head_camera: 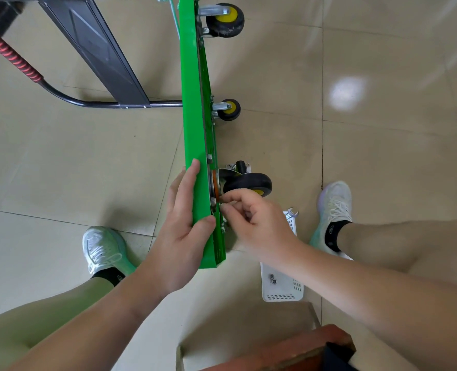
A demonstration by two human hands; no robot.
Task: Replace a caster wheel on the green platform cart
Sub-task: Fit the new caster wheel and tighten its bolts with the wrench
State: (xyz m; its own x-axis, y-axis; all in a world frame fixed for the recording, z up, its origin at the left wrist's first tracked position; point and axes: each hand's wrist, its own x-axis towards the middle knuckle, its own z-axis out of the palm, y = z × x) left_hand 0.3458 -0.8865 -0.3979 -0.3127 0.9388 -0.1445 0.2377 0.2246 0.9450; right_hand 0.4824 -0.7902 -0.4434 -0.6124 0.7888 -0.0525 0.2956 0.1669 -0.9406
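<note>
The green platform cart [192,103] stands on its long edge on the tiled floor [382,156], underside facing right, between the person's feet. The left hand [184,223] lies spread against the deck's top face, fingers straight, thumb laid across the upper edge. The right hand [248,218] is curled, its fingertips pinching a small metal part [220,202] at the mounting plate of the nearest caster wheel [248,183]; what the part is cannot be told. Two more casters [224,20] with yellow hubs sit farther along the underside. A white basket [283,293] on the floor under the right forearm holds a wrench [291,213] and some nuts [272,279].
</note>
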